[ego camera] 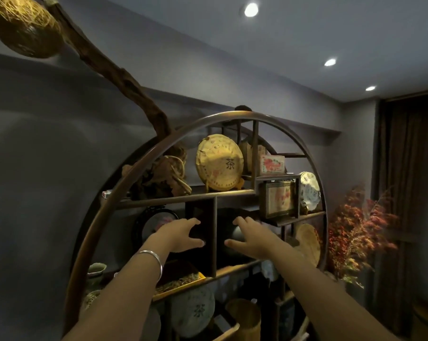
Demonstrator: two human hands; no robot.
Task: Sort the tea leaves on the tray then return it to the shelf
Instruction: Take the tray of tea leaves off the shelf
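Observation:
A round wooden display shelf fills the middle of the head view. Both my arms reach up toward its middle compartments. My left hand, with a silver bracelet on the wrist, is held in front of a dark upright divider, fingers spread and holding nothing. My right hand hovers spread in front of a dark rounded object in the compartment right of the divider. A yellow tray with tea leaves lies on the shelf board below my left forearm.
Wrapped tea cakes stand on the upper board beside boxes and a framed piece. A gnarled branch rises at the left. Red foliage and a dark curtain stand at the right.

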